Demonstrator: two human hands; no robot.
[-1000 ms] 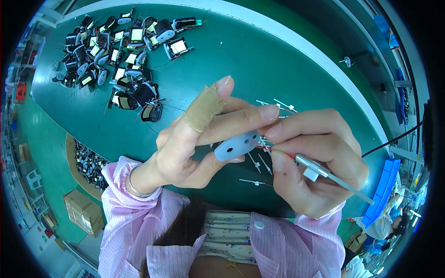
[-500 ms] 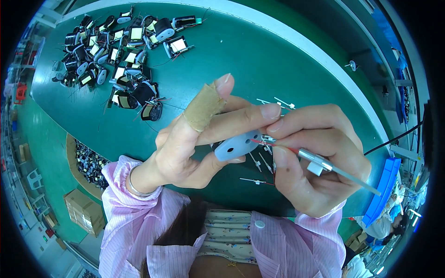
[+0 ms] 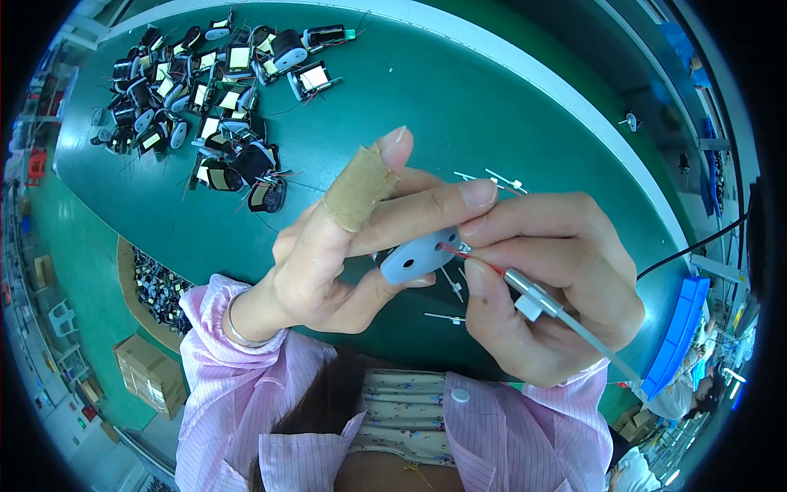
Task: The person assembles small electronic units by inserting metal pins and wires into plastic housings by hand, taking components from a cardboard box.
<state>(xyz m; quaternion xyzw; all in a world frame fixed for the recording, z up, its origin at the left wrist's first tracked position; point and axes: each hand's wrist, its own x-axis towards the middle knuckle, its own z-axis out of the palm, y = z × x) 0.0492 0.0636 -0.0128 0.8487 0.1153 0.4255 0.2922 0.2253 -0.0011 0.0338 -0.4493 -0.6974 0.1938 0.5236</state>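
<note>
While a pale oval plate (image 3: pixel 418 256) is pinched in the left hand (image 3: pixel 344 246) above the green bench (image 3: pixel 459 107), a red-tipped lead (image 3: pixel 471 257), gripped by the right hand (image 3: pixel 557 287), is fed into it; insertion step, steady alignment w/ the hole judged needed next.

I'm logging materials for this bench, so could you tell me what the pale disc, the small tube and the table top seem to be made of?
Pale disc, in the left hand: probably moulded plastic, matte grey-white with two holes. Small tube, in the right hand: likely metal, silvery with a dull shine. Table top: looks like a green rubbery mat, smooth and matte, though the material is uncertain.
</note>
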